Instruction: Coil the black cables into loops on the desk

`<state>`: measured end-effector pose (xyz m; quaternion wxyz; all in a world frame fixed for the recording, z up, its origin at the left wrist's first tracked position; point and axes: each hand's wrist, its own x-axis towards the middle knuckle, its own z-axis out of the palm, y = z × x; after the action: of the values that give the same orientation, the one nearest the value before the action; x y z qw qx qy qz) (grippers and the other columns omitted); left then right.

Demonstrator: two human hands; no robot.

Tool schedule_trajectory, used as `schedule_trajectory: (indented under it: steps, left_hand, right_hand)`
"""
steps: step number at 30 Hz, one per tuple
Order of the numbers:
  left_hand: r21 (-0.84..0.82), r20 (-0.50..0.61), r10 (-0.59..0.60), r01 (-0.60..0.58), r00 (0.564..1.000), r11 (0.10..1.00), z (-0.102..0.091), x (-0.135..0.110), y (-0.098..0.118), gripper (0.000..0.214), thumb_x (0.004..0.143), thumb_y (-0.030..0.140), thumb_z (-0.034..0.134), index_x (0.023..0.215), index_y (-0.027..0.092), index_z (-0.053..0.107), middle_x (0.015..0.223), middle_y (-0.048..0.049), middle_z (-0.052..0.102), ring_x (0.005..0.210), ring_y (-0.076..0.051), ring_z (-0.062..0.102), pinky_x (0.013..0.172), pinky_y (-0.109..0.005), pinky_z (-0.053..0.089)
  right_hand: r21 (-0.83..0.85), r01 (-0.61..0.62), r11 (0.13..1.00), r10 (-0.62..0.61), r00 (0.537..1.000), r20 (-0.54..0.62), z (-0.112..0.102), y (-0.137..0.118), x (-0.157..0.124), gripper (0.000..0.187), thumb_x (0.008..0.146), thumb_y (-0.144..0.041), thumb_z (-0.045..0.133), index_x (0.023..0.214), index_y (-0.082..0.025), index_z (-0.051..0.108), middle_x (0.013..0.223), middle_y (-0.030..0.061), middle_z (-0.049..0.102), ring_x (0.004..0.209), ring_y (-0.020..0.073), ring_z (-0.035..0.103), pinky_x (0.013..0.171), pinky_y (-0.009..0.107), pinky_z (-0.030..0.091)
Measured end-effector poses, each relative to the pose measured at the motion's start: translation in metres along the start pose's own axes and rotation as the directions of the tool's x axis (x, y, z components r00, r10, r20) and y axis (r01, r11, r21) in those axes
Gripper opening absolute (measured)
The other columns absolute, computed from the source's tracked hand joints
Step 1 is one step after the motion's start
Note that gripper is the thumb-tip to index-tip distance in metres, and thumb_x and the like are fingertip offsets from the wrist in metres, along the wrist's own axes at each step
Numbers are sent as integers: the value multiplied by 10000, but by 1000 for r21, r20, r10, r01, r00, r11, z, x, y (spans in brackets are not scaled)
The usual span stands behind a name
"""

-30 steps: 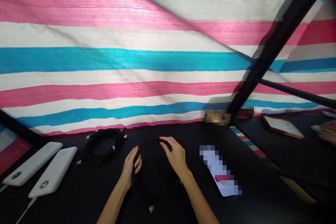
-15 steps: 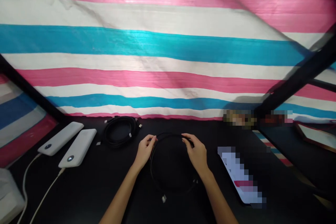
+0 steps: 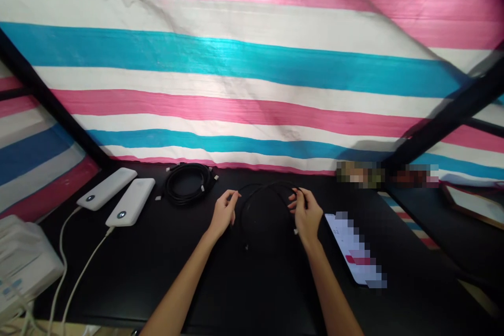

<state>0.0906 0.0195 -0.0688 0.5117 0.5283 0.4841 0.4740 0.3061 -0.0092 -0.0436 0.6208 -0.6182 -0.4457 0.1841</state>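
Note:
A thin black cable [image 3: 241, 216] hangs in a loose loop between my two hands over the dark tabletop. My left hand [image 3: 224, 214] pinches the cable at the loop's upper left, thumb and fingertips together. On the other side, my right hand [image 3: 308, 213] grips the cable between thumb and fingers, the other fingers curled. One small connector [image 3: 246, 247] dangles at the bottom of the loop. Just below my right fingers shows a pale connector tip [image 3: 295, 231]. Left of my left hand lies a coiled bundle of black cables [image 3: 185, 200] with several light connector ends.
Two white power banks [image 3: 132, 202] with cords plugged in lie at the left. A white, box-like object [image 3: 29, 260] sits at the near left corner. To the right is a partly blurred phone [image 3: 342, 252]. A striped sheet [image 3: 236, 121] hangs behind the black table [image 3: 252, 294].
My right hand has shifted right and turned, drawing the cable along; the loop's lower part has risen and shrunk. My left hand is slightly higher. The view has also shifted.

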Motion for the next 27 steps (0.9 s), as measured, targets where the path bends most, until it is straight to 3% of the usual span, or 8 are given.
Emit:
schedule_trajectory:
  steps: [3,6,9,12,15,19,22,27]
  left_hand:
    - [-34,48,-55,56,997,998,2,-3,-3,441,795,610,476,867,180,541,311,104,344,235,-88,335,294,-181,187]
    - [-18,64,-42,44,997,999,2,-3,-5,445,806,604,463,879,173,544,297,109,321,232,-92,342,293,-179,194]
    - [28,29,4,-4,1000,1000,1,-2,-4,436,824,582,452,896,166,561,305,108,320,242,-87,341,304,-179,211]
    - [68,-24,37,-35,999,997,0,-2,0,437,837,568,441,927,162,575,331,99,352,266,-79,342,325,-179,241]
    - [54,-78,81,-77,994,996,0,-3,5,428,847,556,432,943,163,569,358,94,371,290,-74,344,346,-177,260]
    - [-14,-192,123,-128,974,992,0,-3,10,396,837,550,452,932,180,557,393,99,363,307,-70,335,351,-176,259]
    - [-12,-271,149,-158,951,987,0,-3,14,381,835,534,463,944,183,565,400,99,354,318,-70,328,355,-173,250]
    - [38,-307,186,-183,933,982,-2,-5,19,355,842,501,468,975,190,576,416,92,370,340,-70,337,368,-172,254]
  right_hand:
    - [17,-9,1000,8,998,63,4,1,-3,352,836,-493,490,916,-175,619,655,-8,590,495,112,551,448,211,453]
    - [142,-65,988,52,995,90,5,2,-1,346,825,-527,497,843,-190,573,571,-51,498,439,92,476,414,198,411]
    - [313,-141,939,101,985,139,3,1,4,359,806,-562,518,777,-205,502,526,-88,370,387,65,359,366,178,328]
    - [395,-229,890,150,964,221,1,0,8,384,778,-581,554,750,-206,475,530,-91,337,384,54,309,352,173,283]
    - [383,-285,879,150,927,344,0,-3,8,369,774,-565,576,758,-207,485,540,-81,372,407,64,340,382,186,329]
    - [283,-223,933,74,887,456,1,-6,3,359,799,-557,548,741,-205,502,544,-56,451,482,104,455,520,242,450]
    - [249,-128,960,6,898,439,2,-9,1,359,838,-548,490,741,-203,517,610,-15,540,588,136,525,597,262,468]
    - [236,-27,971,-38,962,270,-3,-13,1,320,863,-497,466,788,-200,560,836,39,629,745,167,565,669,287,478]
